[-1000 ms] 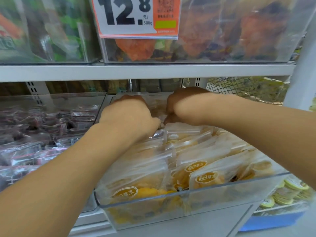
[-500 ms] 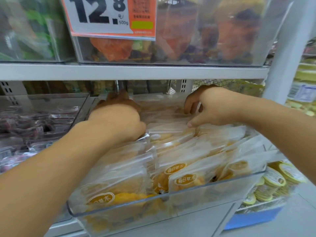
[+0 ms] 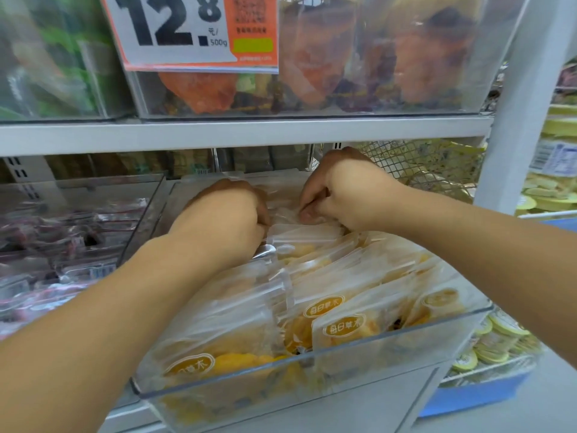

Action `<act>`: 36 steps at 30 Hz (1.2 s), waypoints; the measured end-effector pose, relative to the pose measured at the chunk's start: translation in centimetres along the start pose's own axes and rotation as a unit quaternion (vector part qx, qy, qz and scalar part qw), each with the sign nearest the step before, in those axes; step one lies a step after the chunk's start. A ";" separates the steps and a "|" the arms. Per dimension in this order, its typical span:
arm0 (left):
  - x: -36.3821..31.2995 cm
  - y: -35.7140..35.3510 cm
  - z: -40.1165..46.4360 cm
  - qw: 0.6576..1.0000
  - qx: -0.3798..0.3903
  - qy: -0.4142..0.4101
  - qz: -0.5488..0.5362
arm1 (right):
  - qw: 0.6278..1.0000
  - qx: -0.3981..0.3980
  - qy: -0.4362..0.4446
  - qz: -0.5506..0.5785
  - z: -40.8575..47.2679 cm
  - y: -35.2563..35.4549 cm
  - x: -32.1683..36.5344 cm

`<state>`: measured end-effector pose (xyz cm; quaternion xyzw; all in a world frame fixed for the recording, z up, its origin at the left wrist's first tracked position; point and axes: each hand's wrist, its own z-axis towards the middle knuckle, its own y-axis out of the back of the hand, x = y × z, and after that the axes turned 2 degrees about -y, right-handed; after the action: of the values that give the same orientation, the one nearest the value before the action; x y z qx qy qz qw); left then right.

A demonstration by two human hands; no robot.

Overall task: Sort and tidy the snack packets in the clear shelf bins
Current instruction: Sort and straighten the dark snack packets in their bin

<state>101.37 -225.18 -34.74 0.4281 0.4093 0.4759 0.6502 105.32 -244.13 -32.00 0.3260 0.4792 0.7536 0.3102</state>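
Two hands deep in clear bin. We read "每日草木" on yellow snack packets at bin front; price tag above bin: "12.8 元/500g". Right hand pinches packet top at bin rear; left hand curled, grip hidden, cannot tell. Since half second ago, right hand moved nearer left.

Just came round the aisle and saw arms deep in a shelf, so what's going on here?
A person is tidying a clear bin of yellow snack packets on a shop shelf. Both arms reach to the back of the bin: the right hand pinches the top edge of a rear packet, and the left hand is curled among the packets beside it. The front packets stand in rows, untouched.
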 end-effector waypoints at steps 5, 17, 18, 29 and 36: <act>-0.1 0.3 -0.2 0.998 -0.047 0.008 -0.037 | 0.992 0.108 -0.023 -0.067 -0.4 1.6 -0.1; -0.4 0.7 -0.1 0.998 -0.010 -0.022 -0.053 | 0.969 0.196 -0.008 -0.152 1.0 2.5 1.5; -0.4 0.7 -0.1 0.998 -0.017 -0.019 -0.049 | 0.963 0.198 -0.004 -0.181 1.1 2.6 1.7; 0.2 0.1 0.0 0.998 -0.036 -0.018 -0.052 | 0.962 0.184 0.011 -0.203 1.0 0.7 1.1; 1.0 0.2 0.3 0.985 -0.019 0.027 -0.167 | 0.999 0.012 0.026 0.019 -0.9 0.3 -1.6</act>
<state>101.78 -224.23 -34.61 0.3279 0.4832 0.3798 0.7175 105.53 -245.99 -32.36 0.3186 0.4897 0.7619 0.2797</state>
